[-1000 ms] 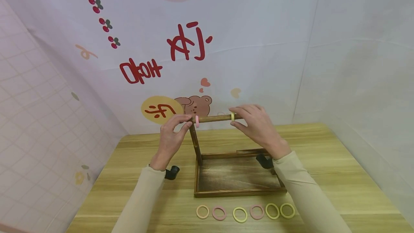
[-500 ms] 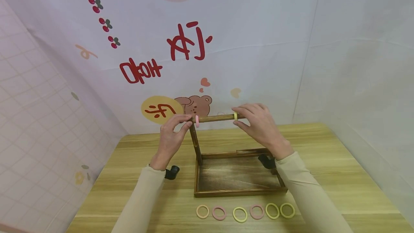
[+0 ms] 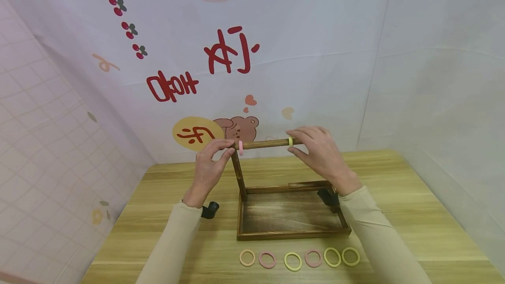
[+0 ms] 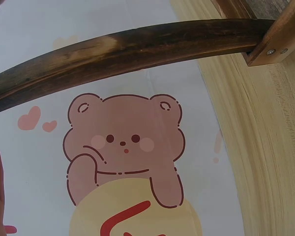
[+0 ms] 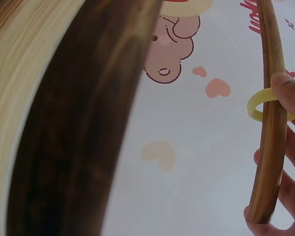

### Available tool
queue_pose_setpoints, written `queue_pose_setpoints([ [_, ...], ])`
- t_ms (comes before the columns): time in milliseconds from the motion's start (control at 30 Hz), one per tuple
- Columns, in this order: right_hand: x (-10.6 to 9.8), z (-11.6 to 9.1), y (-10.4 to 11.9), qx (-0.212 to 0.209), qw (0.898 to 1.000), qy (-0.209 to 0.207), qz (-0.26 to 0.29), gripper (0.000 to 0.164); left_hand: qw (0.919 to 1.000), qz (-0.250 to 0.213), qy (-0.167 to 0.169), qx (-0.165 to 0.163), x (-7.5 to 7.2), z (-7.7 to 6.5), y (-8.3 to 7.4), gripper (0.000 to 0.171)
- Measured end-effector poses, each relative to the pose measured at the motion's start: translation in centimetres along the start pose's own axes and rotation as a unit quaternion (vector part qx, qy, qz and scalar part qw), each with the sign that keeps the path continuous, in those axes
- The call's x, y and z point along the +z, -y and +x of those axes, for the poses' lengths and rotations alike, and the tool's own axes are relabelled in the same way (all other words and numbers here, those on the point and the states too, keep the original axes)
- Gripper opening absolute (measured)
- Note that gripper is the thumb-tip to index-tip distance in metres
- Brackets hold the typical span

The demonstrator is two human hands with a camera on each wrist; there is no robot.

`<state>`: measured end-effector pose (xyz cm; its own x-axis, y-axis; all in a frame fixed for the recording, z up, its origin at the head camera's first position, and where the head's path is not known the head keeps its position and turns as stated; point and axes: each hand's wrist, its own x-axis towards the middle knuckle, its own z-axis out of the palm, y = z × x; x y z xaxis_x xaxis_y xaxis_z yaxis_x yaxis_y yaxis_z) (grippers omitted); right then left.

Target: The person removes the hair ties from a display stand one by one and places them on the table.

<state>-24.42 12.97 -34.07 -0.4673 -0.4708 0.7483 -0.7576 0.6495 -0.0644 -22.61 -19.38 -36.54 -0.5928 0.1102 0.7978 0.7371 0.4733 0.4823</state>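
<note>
A dark wooden stand holds a horizontal wooden bar (image 3: pixel 266 143) on top of its left upright (image 3: pixel 239 174). My left hand (image 3: pixel 209 165) pinches the bar's left end where it meets the upright. Just right of those fingertips, a pink ring (image 3: pixel 241 147) hangs round the bar. My right hand (image 3: pixel 317 152) pinches a yellow ring (image 3: pixel 290 141) that encircles the bar near its right part. In the right wrist view, the thumb presses the yellow ring (image 5: pixel 256 105) against the bar, and the other fingers reach behind toward the bar's free end (image 5: pixel 263 211).
The stand's shallow tray base (image 3: pixel 292 234) rests on the wood-grain table (image 3: pixel 165 240). In front of it lie several loose rings, among them a peach ring (image 3: pixel 241 263), a pink one (image 3: pixel 261 263) and a yellow one (image 3: pixel 286 266). A printed cloth (image 3: pixel 315 78) hangs behind.
My right hand has slid right along the bar, carrying the yellow ring with it. The left hand and the pink ring have stayed in place.
</note>
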Motion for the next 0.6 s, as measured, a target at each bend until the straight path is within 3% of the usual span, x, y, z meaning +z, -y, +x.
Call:
queue_pose_setpoints([
  [500,-0.4,-0.3,-0.3,0.007,1.000,0.000,0.005,0.048,0.9998,0.000,-0.015,-0.011,0.5,0.0,-0.2,0.023],
  [600,-0.5,-0.4,-0.3,0.008,1.000,0.001,0.005,0.048,0.9998,0.000,-0.014,-0.012,0.2,0.4,-1.8,0.022],
])
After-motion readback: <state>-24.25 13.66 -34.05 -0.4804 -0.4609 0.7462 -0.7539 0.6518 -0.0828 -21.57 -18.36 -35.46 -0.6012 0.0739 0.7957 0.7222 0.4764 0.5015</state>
